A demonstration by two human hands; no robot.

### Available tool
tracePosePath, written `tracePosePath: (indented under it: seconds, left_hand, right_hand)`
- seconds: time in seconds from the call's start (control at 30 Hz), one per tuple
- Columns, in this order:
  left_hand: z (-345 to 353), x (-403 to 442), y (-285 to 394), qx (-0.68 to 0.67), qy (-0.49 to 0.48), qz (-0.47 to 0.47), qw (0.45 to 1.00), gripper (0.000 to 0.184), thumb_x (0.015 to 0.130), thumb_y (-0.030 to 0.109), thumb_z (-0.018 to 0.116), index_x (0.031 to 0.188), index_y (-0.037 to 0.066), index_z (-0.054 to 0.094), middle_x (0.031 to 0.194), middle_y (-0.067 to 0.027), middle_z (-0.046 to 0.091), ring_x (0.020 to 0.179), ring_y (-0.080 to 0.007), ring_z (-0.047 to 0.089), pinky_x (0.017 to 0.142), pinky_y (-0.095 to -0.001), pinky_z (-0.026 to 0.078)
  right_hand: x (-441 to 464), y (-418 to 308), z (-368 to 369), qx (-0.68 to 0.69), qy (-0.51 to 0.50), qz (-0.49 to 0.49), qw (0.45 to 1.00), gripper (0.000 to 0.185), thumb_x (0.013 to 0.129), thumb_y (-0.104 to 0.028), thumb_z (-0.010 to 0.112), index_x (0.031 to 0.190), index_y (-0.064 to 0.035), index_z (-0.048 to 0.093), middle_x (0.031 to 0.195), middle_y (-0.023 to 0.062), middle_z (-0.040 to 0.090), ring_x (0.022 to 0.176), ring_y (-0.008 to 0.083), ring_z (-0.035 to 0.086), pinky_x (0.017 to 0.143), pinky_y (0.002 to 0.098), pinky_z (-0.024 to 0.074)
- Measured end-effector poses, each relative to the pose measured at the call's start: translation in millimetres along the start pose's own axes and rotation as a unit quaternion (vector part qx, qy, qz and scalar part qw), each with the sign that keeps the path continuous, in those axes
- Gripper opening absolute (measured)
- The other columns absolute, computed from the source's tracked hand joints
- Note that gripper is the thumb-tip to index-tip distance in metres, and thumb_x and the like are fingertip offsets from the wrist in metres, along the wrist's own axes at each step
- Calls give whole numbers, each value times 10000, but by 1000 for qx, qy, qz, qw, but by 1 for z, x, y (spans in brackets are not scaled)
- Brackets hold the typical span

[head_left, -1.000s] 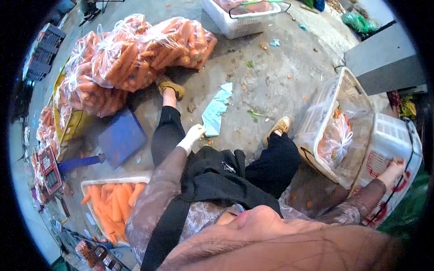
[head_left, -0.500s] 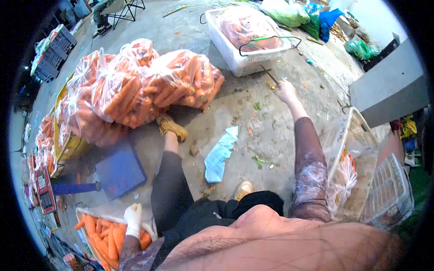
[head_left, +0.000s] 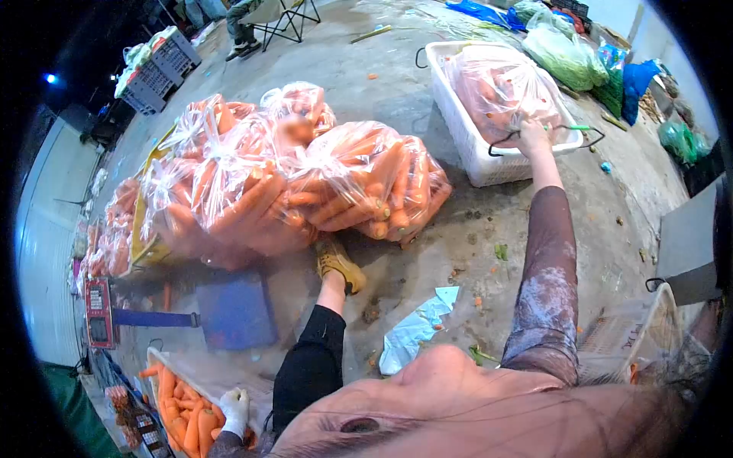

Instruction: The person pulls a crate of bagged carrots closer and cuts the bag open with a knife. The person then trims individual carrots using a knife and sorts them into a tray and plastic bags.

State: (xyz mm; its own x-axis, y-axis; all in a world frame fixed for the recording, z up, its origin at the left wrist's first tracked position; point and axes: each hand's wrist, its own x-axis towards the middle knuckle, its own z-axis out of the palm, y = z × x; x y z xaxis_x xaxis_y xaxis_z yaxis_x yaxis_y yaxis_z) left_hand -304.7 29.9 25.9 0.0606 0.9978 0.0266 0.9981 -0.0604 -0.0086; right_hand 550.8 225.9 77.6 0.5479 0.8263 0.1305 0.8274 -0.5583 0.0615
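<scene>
My right hand (head_left: 534, 139) reaches to the near rim of a white basket (head_left: 475, 156) at the upper right, beside its wire handle; its fingers are curled and what they grip is unclear. A clear bag with reddish contents (head_left: 496, 88) fills that basket. My left hand (head_left: 235, 406), in a white glove, is closed at the edge of a crate of loose carrots (head_left: 183, 420) at the lower left; nothing shows clearly in its fingers. Clear tied bags of carrots (head_left: 343, 179) are heaped in front of me.
A blue scale platform (head_left: 235, 311) with a red display (head_left: 99, 313) stands at the left. Blue paper (head_left: 416, 328) lies on the floor. At the right are a crate (head_left: 634, 328) and a grey block (head_left: 691, 237). A seated person's legs (head_left: 243, 30) show far off.
My right hand has moved from the right-side crates up and forward to the white basket. My left hand has gone from near my knee to the carrot crate. The view has tilted and shifted.
</scene>
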Motion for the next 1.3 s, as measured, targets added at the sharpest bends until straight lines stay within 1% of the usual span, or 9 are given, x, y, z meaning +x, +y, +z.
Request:
tracePosePath:
  seconds: [0.1,0.17,0.27,0.37,0.47,0.87,0.97,1.03,1.3]
  left_hand:
    - [23,-13,-26,-97,-105,-82,986,239,770,215,569,614,33,574,625,-200,575,590,-376,549,575,-432,433]
    - [47,-20,-49,-111,-37,7,993,273,791,231,570,603,34,575,598,-159,588,549,-308,552,562,-424,432]
    - [34,13,-43,-301,-83,-131,941,329,818,269,566,570,53,570,558,-63,586,497,-167,528,514,-435,407]
    - [39,7,-65,-71,47,48,995,307,778,293,581,562,76,558,578,-146,580,513,-309,551,517,-453,402]
    - [26,4,-35,-171,15,16,985,292,767,292,572,572,75,567,617,-178,575,572,-377,556,549,-484,408]
    - [-9,13,-8,-100,-29,-8,995,282,776,325,513,690,92,647,734,-173,633,731,-364,617,705,-482,467]
    - [-22,7,-1,-126,-83,-24,988,313,783,341,484,790,100,684,831,-177,652,818,-358,629,766,-458,480]
    - [-23,7,0,-121,-95,-14,988,326,781,346,476,808,100,688,849,-156,658,822,-353,629,767,-455,478]
    - [-12,9,-6,-173,-55,-8,983,299,751,365,536,765,104,682,804,-165,651,774,-349,632,705,-440,486]
  right_hand:
    - [-36,58,64,48,26,-181,982,325,738,-222,558,1004,-73,671,991,147,661,964,338,612,931,432,421]
    - [-86,34,74,-45,-101,0,994,317,705,-162,551,991,-142,687,1013,190,641,979,315,603,914,405,443]
    - [-68,-19,43,14,-59,-9,998,305,732,-159,520,979,-82,681,1004,209,639,966,319,612,857,430,465]
    - [-126,-65,36,18,-84,-17,996,289,765,-187,488,890,-28,694,971,191,657,914,312,639,826,408,468]
    - [-159,-88,40,26,-26,-20,999,260,743,-163,518,884,-23,686,952,200,657,928,329,629,823,416,467]
    - [-447,-118,-15,30,-169,-3,985,200,714,-176,560,852,-41,614,845,200,656,799,325,642,770,457,430]
    - [-494,-112,1,188,-230,-38,954,349,713,-236,600,970,0,589,829,276,629,860,344,635,799,433,434]
    - [-525,-89,44,381,-153,-124,903,387,767,-341,592,902,21,607,712,263,609,688,378,626,609,447,451]
    - [-568,-52,50,340,-275,30,899,384,774,-340,593,880,28,614,702,251,610,664,361,618,585,444,444]
